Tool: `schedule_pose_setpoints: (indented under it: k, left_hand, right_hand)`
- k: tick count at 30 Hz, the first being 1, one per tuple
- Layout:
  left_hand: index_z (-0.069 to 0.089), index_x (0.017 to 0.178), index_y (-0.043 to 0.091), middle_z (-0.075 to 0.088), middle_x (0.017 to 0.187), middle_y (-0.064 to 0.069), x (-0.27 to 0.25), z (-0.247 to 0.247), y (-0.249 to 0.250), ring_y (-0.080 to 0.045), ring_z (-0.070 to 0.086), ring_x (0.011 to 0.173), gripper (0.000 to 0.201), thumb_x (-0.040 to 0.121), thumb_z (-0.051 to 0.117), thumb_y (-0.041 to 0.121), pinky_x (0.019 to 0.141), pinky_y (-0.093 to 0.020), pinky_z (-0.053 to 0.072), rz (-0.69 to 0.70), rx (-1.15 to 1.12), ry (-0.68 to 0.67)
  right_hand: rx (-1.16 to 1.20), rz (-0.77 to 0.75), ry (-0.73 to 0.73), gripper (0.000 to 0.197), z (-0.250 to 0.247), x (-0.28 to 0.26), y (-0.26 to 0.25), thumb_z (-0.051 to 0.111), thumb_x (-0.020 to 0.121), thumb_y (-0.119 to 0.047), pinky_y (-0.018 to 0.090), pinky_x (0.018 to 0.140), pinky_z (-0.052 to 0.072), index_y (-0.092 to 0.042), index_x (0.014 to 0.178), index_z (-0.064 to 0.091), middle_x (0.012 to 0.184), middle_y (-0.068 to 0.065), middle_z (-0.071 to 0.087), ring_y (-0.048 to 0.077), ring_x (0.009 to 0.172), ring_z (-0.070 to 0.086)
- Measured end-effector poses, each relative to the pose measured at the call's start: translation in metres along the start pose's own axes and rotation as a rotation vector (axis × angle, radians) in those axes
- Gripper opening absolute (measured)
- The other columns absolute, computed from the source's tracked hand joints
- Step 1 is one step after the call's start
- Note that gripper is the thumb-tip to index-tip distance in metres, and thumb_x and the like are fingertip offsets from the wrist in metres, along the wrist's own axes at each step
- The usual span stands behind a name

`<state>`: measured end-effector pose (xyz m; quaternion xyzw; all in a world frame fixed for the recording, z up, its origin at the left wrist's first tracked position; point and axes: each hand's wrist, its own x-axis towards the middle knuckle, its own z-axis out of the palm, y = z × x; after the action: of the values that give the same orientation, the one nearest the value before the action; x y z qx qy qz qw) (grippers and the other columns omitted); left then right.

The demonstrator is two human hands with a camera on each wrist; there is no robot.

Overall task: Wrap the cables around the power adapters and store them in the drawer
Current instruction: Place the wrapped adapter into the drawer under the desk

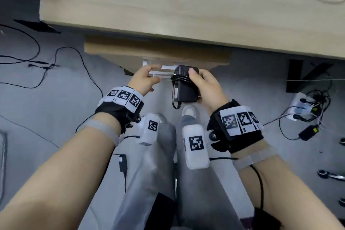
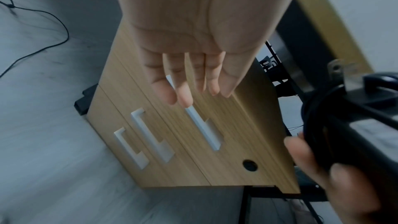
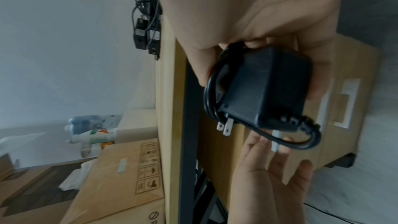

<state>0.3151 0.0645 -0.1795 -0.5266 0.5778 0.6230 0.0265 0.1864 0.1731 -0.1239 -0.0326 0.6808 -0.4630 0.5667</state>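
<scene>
My right hand grips a black power adapter with its cable coiled round the body; the plug prongs stick out and a short cable loop hangs free. Under the desk stands a wooden drawer cabinet with three white handles, its drawers looking closed. My left hand is open with straight fingers reaching at the top handle; whether they touch it I cannot tell. The adapter hangs just right of that hand, in front of the cabinet.
The light wooden desk overhangs the cabinet. Loose black cables lie on the grey floor at left. A power strip and another adapter lie at right. Cardboard boxes stand beside the desk. My legs are below.
</scene>
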Motion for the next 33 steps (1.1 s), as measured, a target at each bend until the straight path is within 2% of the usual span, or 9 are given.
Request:
schedule_pose_setpoints:
  k: [4, 7, 9, 17, 20, 22, 24, 27, 33]
  left_hand:
    - [0.041, 0.135, 0.019, 0.038, 0.141, -0.004, 0.024, 0.005, -0.006, -0.022, 0.049, 0.113, 0.047, 0.090, 0.054, 0.013, 0.070, -0.029, 0.049, -0.067, 0.137, 0.004]
    - [0.031, 0.142, 0.019, 0.035, 0.146, -0.006, 0.028, 0.009, -0.010, -0.028, 0.050, 0.121, 0.061, 0.088, 0.057, 0.012, 0.092, -0.037, 0.046, -0.040, 0.400, -0.016]
    - [0.032, 0.142, 0.018, 0.036, 0.146, -0.006, 0.028, 0.009, -0.007, -0.030, 0.051, 0.118, 0.060, 0.088, 0.057, 0.012, 0.095, -0.036, 0.045, -0.015, 0.510, 0.000]
    - [0.055, 0.126, 0.019, 0.055, 0.129, -0.007, -0.010, 0.008, -0.024, -0.029, 0.055, 0.111, 0.037, 0.090, 0.055, 0.023, 0.087, -0.032, 0.045, -0.194, 0.502, -0.027]
    - [0.067, 0.105, 0.018, 0.067, 0.108, -0.004, -0.029, 0.004, -0.039, -0.025, 0.062, 0.090, 0.022, 0.089, 0.054, 0.024, 0.079, -0.030, 0.048, -0.166, 0.556, -0.099]
    - [0.070, 0.088, 0.022, 0.069, 0.084, 0.006, -0.038, -0.002, -0.041, -0.015, 0.060, 0.068, 0.016, 0.087, 0.055, 0.019, 0.072, -0.027, 0.049, -0.079, 0.442, -0.024]
    - [0.070, 0.089, 0.026, 0.067, 0.079, 0.005, -0.040, -0.010, -0.045, -0.014, 0.061, 0.072, 0.018, 0.086, 0.057, 0.013, 0.079, -0.028, 0.050, 0.015, 0.306, 0.148]
    - [0.067, 0.102, 0.020, 0.067, 0.102, -0.005, -0.031, -0.026, -0.060, -0.020, 0.060, 0.091, 0.030, 0.082, 0.056, 0.001, 0.092, -0.032, 0.047, 0.032, 0.249, 0.346]
    - [0.037, 0.138, 0.011, 0.033, 0.144, -0.012, -0.024, -0.048, -0.095, -0.028, 0.032, 0.133, 0.084, 0.065, 0.073, -0.007, 0.110, -0.025, 0.022, -0.092, 0.401, 0.339]
  right_hand:
    - [-0.004, 0.023, 0.020, 0.010, 0.001, 0.013, 0.007, 0.049, 0.094, -0.027, 0.042, 0.065, 0.054, -0.022, 0.085, 0.048, 0.105, 0.010, 0.055, 0.019, 0.077, 0.060]
    - [-0.022, 0.022, 0.016, 0.010, -0.001, 0.014, 0.009, 0.049, 0.094, -0.028, 0.041, 0.063, 0.055, -0.022, 0.087, 0.047, 0.104, 0.009, 0.055, 0.018, 0.077, 0.061]
    - [-0.044, 0.026, 0.010, 0.009, -0.003, 0.013, 0.011, 0.049, 0.094, -0.029, 0.042, 0.065, 0.055, -0.022, 0.088, 0.047, 0.105, 0.008, 0.056, 0.018, 0.078, 0.061]
    - [-0.103, 0.050, -0.027, 0.008, 0.002, 0.008, 0.018, 0.050, 0.093, -0.029, 0.049, 0.073, 0.055, -0.024, 0.087, 0.050, 0.101, 0.007, 0.057, 0.017, 0.076, 0.061]
    - [-0.147, 0.056, -0.047, 0.008, 0.007, 0.007, 0.023, 0.052, 0.092, -0.031, 0.047, 0.071, 0.055, -0.024, 0.087, 0.051, 0.095, 0.004, 0.059, 0.016, 0.074, 0.062]
    - [-0.187, 0.061, -0.062, 0.012, 0.012, 0.007, 0.026, 0.055, 0.089, -0.037, 0.047, 0.075, 0.056, -0.026, 0.086, 0.052, 0.102, 0.006, 0.060, 0.019, 0.080, 0.063]
    - [-0.253, 0.065, -0.070, 0.028, 0.017, 0.008, 0.030, 0.060, 0.075, -0.054, 0.050, 0.088, 0.052, -0.029, 0.088, 0.054, 0.110, 0.004, 0.062, 0.020, 0.095, 0.064]
    - [-0.307, 0.062, -0.082, 0.045, 0.021, 0.015, 0.041, 0.059, 0.060, -0.064, 0.050, 0.098, 0.045, -0.032, 0.092, 0.055, 0.116, 0.002, 0.060, 0.022, 0.110, 0.059]
    - [-0.296, 0.084, -0.069, 0.010, 0.039, 0.023, 0.058, 0.055, 0.090, -0.032, 0.052, 0.097, 0.045, -0.026, 0.094, 0.049, 0.110, 0.004, 0.055, 0.029, 0.110, 0.058]
